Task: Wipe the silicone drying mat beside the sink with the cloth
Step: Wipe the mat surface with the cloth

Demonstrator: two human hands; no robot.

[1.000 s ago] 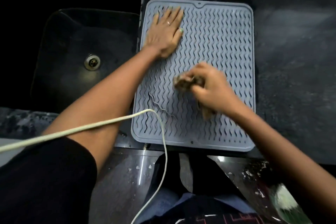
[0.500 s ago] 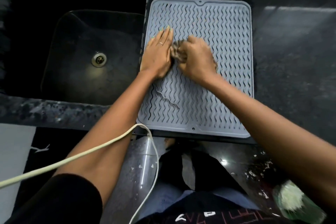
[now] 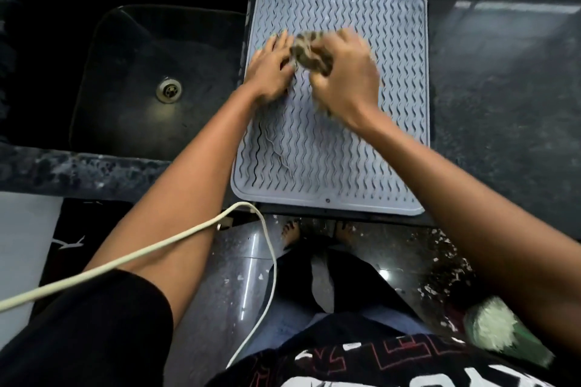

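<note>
Both your hands are working on the grey mat [image 3: 333, 148] beside the sink [image 3: 151, 82]: your left hand [image 3: 270, 69] is lying flat, fingers spread, while your right hand [image 3: 344, 78] is gripping the bunched cloth [image 3: 309, 52] against it.

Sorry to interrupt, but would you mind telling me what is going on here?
A person is cleaning a grey silicone drying mat on a dark counter beside the sink. The right hand grips a bunched cloth over the mat's upper middle, while the left hand lies on the mat beside it.
</note>
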